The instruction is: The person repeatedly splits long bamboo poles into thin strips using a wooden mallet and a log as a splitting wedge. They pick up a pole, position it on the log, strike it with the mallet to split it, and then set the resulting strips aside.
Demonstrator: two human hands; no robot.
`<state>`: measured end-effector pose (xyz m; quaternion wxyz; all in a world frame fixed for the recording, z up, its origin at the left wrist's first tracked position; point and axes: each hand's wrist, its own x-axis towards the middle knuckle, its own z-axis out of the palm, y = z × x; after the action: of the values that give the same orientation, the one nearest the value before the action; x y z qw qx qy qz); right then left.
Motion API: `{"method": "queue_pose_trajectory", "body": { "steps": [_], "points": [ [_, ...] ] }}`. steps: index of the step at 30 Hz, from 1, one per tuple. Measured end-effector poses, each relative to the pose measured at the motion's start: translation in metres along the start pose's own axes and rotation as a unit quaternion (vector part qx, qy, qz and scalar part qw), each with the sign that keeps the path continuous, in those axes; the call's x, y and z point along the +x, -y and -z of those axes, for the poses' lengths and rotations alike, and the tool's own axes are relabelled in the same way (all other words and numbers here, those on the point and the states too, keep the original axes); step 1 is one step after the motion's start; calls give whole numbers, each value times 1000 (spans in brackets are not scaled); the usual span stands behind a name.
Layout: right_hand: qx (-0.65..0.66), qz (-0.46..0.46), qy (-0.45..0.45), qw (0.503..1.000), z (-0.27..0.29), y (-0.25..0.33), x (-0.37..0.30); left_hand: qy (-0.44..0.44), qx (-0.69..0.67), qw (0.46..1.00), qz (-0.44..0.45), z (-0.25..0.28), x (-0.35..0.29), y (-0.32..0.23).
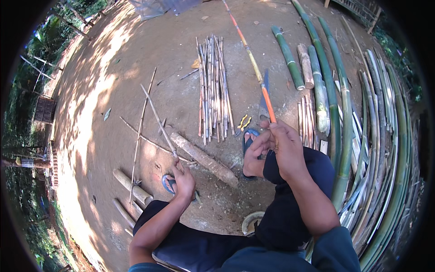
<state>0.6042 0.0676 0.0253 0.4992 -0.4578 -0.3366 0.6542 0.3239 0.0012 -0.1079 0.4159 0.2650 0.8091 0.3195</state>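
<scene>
My right hand (290,152) is closed around the lower end of a long orange-and-yellow bamboo pole (253,63), which slants away toward the far edge of the view. Lower and to the left, my left hand (184,182) grips the near end of a thin brown bamboo stick (158,119), tilted up and leftward. Behind the pole lies a bluish tapering blade (264,105), perhaps a handsaw's, partly covered. Yellow-handled pliers (244,121) rest on the ground by my right foot. A bundle of cut bamboo sticks (213,90) lies ahead.
A short log (206,158) lies between my feet, with crossing thin branches (141,129) to its left. Thick green bamboo poles (333,90) and many split strips (392,149) fill the right side. Bamboo pieces (133,186) lie at lower left.
</scene>
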Motion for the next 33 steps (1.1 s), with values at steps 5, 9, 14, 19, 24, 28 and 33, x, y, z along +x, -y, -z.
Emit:
{"method": "queue_pose_trajectory", "body": {
  "steps": [5,9,14,19,24,28,33],
  "points": [
    [19,29,-15,999,16,21,0,29,-138,977,-161,-20,71,3],
    [9,72,-88,994,24,32,1,42,-12,967,-252,-71,173,-13],
    [9,105,-171,980,27,27,19,13,124,948,-293,-132,272,-26],
    [47,123,-214,968,30,25,34,42,180,956,-229,-177,336,-19],
    [45,114,-240,963,5,21,50,25,179,965,-192,-174,372,-4],
    [47,61,-37,996,25,24,43,42,333,930,-149,-163,362,-32],
    [-54,86,-261,960,-41,5,68,-181,184,917,-304,-65,390,24]
  ]
}}
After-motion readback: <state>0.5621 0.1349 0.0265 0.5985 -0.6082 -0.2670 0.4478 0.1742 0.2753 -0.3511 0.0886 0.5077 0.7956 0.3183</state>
